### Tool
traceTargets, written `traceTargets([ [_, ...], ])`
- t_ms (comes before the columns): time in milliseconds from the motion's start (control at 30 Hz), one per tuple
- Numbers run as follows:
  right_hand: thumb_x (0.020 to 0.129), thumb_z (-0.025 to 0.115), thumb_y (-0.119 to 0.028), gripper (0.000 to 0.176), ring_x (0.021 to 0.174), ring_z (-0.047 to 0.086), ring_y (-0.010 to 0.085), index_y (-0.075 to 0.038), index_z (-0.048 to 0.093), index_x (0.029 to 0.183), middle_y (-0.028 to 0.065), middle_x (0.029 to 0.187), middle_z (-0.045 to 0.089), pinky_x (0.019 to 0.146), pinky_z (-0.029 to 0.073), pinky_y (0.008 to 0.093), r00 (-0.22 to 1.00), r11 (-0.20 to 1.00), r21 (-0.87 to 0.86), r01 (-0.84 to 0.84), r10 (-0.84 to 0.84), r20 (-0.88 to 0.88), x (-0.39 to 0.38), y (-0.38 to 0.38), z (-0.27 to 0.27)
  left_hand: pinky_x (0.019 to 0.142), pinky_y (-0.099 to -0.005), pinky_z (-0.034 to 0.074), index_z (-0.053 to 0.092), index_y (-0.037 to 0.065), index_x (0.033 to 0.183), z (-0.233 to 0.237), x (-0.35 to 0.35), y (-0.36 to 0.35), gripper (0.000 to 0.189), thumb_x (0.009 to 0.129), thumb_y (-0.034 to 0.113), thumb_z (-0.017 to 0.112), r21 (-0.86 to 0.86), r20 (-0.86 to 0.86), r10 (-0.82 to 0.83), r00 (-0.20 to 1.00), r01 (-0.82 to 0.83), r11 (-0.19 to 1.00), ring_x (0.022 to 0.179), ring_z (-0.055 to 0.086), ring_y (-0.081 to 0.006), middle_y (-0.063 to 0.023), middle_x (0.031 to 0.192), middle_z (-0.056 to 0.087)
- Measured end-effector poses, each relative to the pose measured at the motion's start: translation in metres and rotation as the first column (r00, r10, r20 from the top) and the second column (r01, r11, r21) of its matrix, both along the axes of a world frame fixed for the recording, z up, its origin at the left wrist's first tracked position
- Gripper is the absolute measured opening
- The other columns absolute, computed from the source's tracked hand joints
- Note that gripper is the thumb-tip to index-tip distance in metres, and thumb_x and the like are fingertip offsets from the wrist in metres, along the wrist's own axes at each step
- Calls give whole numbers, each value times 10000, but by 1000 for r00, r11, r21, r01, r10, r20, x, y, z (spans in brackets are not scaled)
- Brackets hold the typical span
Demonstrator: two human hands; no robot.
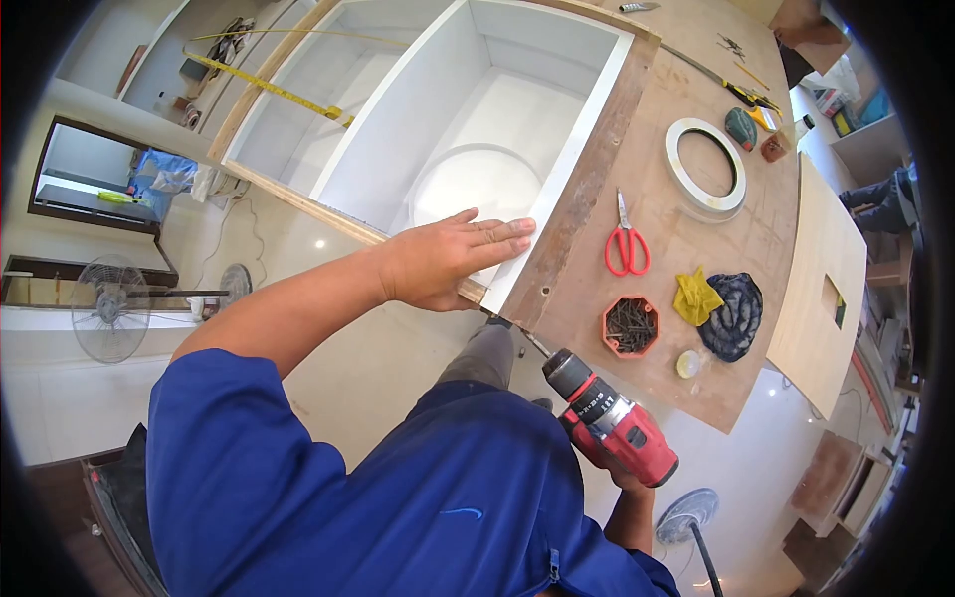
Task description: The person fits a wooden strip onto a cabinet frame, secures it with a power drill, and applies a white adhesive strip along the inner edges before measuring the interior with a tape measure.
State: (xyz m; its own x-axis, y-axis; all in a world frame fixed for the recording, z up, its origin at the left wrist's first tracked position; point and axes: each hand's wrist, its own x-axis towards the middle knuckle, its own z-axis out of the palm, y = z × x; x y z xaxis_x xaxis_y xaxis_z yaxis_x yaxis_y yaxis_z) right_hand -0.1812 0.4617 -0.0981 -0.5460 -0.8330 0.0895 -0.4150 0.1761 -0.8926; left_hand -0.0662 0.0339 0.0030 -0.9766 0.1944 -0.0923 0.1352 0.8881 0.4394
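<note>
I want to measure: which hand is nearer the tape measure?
Left: the left hand lies on the cabinet that the tape measure crosses; the right hand, off it, holds the drill.

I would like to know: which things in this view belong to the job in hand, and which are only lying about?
In the job:
- drill, in the right hand
- white cabinet, under the left hand
- probably the red box of screws

Lying about, it seems:
- scissors
- white ring
- yellow cloth
- dark bundle

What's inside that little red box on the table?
The red box holds a messy pile of thin, dark screws. They cover its bottom, so I can't see what's underneath.
</note>
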Motion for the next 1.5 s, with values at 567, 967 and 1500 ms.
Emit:
traceTargets([
  [567, 750, 900, -192, 548, 1045, 713, 330, -34, 674, 1224, 141, 1150, 712, 897, 566, 418, 996, 998, -63, -8, 14, 84, -8, -5, -2, 1186, -609, 384, 299, 148, 1606, -1, 2, 1, 1104, 672, 127, 888, 7, 13, 9, 1000, -9, 1000, 1528, 350, -285, -81, 1690, 300],
  [967, 747, 915, -195, 555, 1024, 725, 318, -37, 674, 1222, 139, 1132, 722, 886, 577, 407, 975, 999, -32, -24, 31, 218, -11, -8, -4, 1184, -610, 386, 285, 149, 1610, 2, 3, 1, 1137, 650, 103, 893, -3, 14, 5, 1000, -5, 1000, 1528, 351, -289, -89, 1689, 298],
  [1500, 788, 881, -208, 622, 1121, 700, 279, -13, 621, 1318, 124, 1230, 707, 968, 557, 384, 983, 986, -101, -136, 147, 110, -22, -6, -15, 1170, -618, 399, 258, 149, 1615, 0, 2, 0, 1173, 635, 101, 900, 9, -7, -15, 1000, 15, 1000, 1530, 345, -302, -105, 1692, 286],
])
